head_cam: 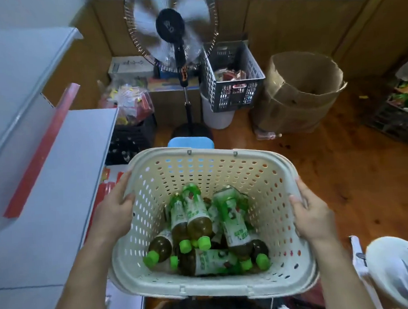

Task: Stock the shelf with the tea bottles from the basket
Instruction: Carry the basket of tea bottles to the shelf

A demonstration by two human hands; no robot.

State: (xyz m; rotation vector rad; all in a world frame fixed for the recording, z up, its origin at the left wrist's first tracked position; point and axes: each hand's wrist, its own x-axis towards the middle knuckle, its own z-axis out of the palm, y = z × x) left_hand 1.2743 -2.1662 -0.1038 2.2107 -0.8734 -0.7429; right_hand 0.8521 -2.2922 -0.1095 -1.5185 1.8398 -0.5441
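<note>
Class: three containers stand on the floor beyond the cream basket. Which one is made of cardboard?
The brown cardboard bin, far right; the grey crate and white bucket beside it are plastic.

Basket (259, 172) is cream with rows of little holes. Tea bottles (198, 216) have bright green caps, green-white labels, brownish tea.

Tea bottles (198, 216): about seven, piled, exact count unclear. One basket (230, 289). Two hands: left hand (113, 214), right hand (313, 213).
</note>
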